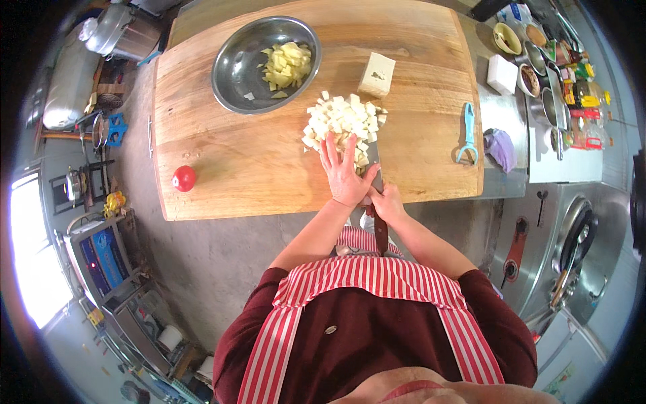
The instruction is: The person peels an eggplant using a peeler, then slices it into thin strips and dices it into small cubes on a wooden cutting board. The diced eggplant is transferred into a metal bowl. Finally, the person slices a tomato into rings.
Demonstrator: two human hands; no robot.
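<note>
On a large wooden cutting board (242, 166) lies a pile of white cubes (343, 116) that look like diced tofu. My left hand (343, 177) rests against the near side of this pile, palm down and fingers spread, holding nothing. Its thumb reaches over the knife blade (374, 154), which lies along the pile's right side. My right hand (389, 203) grips the knife at its brown handle (381, 235), by the board's near edge. Behind the pile stands a cream block (377, 76), apparently tofu. A steel bowl (234, 76) at the back holds pale-yellow diced pieces (287, 63), perhaps potato.
A tomato (183, 178) sits at the board's left, and a blue peeler (469, 132) near its right edge. A purple cloth (499, 150), a white box (501, 74) and several bowls and bottles crowd the right-hand counter. A wok (575, 237) stands at the lower right.
</note>
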